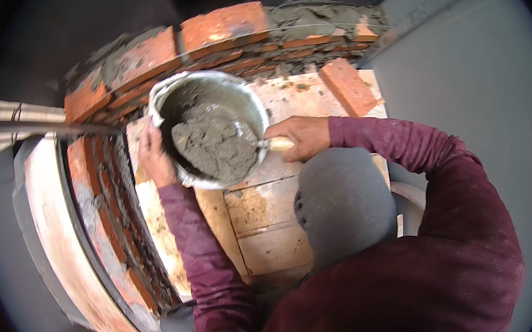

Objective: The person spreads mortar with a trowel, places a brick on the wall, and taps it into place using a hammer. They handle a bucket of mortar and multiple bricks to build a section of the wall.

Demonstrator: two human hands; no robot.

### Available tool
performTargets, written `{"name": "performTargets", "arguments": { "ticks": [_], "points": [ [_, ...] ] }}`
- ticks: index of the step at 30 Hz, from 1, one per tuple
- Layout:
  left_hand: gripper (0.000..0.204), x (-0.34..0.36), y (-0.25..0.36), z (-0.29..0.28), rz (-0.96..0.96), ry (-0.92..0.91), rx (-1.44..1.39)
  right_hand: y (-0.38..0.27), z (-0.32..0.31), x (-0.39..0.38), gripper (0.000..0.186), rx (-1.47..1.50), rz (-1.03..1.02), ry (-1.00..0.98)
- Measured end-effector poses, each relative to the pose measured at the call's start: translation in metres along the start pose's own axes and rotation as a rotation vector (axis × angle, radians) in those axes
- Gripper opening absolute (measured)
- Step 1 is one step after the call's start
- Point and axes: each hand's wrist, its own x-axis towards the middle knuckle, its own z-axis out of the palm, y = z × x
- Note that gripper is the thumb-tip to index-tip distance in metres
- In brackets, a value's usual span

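A pale bucket [253, 100] of wet grey mortar [219, 148] is tilted so that its mouth faces me. My left hand [156, 154] grips its left side near the rim. In my right hand [307, 138] is the light wooden handle of a trowel [278, 143], held at the bucket's right rim. The trowel's blade reaches into the bucket and is hidden by mortar.
Beyond the bucket runs a low brick wall [224, 29] with fresh mortar and a taut string along it. A loose brick [348, 86] lies on the boards [274, 251] at right. More brickwork [101, 214] stands at left, and a grey wall [462, 76] at right.
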Motion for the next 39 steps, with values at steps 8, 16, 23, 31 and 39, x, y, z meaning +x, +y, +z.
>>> {"name": "performTargets", "arguments": {
  "ticks": [8,16,23,31,39],
  "points": [
    [0.052,0.007,-0.024,-0.02,-0.034,-0.139,-0.17,-0.056,-0.053,-0.083,0.056,0.436,0.426,0.087],
    [0.048,0.006,-0.028,-0.037,-0.003,-0.099,-0.031,-0.037,-0.124,-0.133,0.015,1.211,0.135,0.713],
    [0.046,0.002,-0.039,-0.042,-0.094,-0.058,-0.057,0.055,-0.167,-0.129,0.022,1.593,-0.284,0.991],
    [0.046,-0.003,-0.039,-0.055,-0.126,-0.025,-0.001,-0.001,-0.041,-0.199,0.029,0.969,0.386,1.117],
    [0.045,0.009,-0.028,-0.04,-0.148,-0.095,-0.111,0.114,-0.059,-0.155,0.046,-0.142,0.813,1.122]
  ]
}}
